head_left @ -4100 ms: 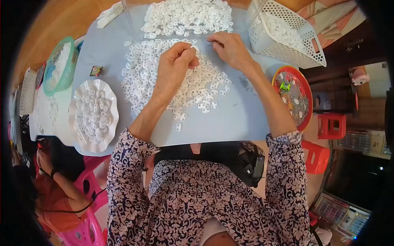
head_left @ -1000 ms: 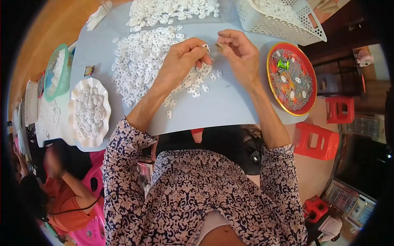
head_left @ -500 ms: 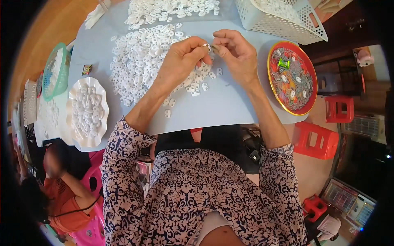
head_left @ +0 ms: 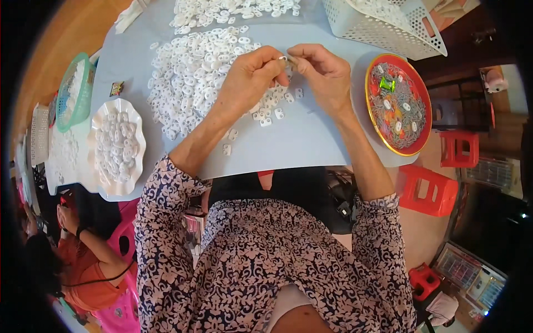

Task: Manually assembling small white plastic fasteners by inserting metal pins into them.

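Above the table, my left hand (head_left: 252, 72) is closed in a pinch on a small white plastic piece (head_left: 283, 57) with holes. My right hand (head_left: 325, 75) meets it, thumb and finger pinched on something too small to make out. Under and behind my left hand spreads a heap of similar white two-holed pieces (head_left: 186, 83), with several loose ones near the table's front edge. To the right of my right hand sits a red plate (head_left: 427, 108) with a gold rim. It holds many small grey screw-like parts (head_left: 413, 112), a few white pieces and a green shiny wrapper (head_left: 387, 84).
A white scalloped dish (head_left: 141, 147) full of white pieces stands at the table's left. Beyond it is a green basket (head_left: 83, 108). A white perforated basket (head_left: 366, 33) occupies the far right. Red stools (head_left: 427, 191) stand to the right; a person in orange (head_left: 94, 277) sits at left.
Both hands stay together at nearly the same spot, with the right fingertips now closer against the white piece. The seated person's hands at left have shifted.
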Tool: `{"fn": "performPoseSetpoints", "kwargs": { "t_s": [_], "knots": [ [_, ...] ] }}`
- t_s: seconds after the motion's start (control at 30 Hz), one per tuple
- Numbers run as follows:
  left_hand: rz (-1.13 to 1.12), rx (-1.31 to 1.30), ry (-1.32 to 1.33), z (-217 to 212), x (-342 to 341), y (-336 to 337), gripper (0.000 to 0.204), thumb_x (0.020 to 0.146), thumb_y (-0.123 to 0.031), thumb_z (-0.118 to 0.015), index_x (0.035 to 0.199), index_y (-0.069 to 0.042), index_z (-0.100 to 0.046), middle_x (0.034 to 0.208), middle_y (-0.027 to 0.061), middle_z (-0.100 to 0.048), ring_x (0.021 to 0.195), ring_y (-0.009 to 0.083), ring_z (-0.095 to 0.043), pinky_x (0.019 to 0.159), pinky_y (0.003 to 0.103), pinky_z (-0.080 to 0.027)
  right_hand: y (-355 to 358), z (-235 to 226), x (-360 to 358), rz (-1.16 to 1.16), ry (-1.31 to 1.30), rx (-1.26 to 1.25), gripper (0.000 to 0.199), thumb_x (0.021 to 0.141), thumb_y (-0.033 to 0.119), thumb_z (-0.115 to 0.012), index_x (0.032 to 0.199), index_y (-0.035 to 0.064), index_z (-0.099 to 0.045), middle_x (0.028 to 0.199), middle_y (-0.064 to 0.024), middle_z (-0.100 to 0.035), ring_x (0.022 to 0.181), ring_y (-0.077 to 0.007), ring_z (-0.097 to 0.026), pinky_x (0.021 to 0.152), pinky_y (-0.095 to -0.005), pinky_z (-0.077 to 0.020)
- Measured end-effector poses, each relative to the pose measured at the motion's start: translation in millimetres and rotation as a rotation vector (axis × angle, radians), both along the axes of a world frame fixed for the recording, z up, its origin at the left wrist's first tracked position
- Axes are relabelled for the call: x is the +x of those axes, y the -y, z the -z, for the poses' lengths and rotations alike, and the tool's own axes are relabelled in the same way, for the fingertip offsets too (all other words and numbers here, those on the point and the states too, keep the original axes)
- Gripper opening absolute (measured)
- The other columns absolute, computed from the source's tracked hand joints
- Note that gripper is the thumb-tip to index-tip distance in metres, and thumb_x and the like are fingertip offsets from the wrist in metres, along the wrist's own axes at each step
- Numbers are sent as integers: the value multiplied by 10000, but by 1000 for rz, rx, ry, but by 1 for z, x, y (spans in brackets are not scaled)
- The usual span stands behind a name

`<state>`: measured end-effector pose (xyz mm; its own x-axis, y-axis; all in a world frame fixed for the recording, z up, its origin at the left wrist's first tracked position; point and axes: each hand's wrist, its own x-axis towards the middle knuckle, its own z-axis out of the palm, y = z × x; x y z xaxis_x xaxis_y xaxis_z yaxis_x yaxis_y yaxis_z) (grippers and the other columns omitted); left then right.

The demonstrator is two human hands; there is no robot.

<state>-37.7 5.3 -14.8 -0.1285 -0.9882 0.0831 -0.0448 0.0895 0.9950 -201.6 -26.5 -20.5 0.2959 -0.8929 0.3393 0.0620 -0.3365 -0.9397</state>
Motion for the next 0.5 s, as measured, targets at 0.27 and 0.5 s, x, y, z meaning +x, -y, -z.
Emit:
{"fn": "performPoseSetpoints", "kwargs": {
  "t_s": [0.27,0.5],
  "knots": [
    [99,31,-49,-4,5,2,148,914,-125,-523,880,-23,-624,698,12,-627,624,54,-485,598,201,-410,0,-2,-2,25,-114,-1,85,851,75,-648,888,0,-655,723,1,-630,654,-48,-539,594,-201,-449],
    [-30,-94,94,-5,-3,-5,132,894,-107,-529,920,-6,-609,685,3,-628,587,35,-453,537,202,-371,-6,-9,1,80,-179,-72,99,861,94,-640,859,-5,-650,672,26,-594,611,-34,-492,542,-197,-406]
  ]
}}
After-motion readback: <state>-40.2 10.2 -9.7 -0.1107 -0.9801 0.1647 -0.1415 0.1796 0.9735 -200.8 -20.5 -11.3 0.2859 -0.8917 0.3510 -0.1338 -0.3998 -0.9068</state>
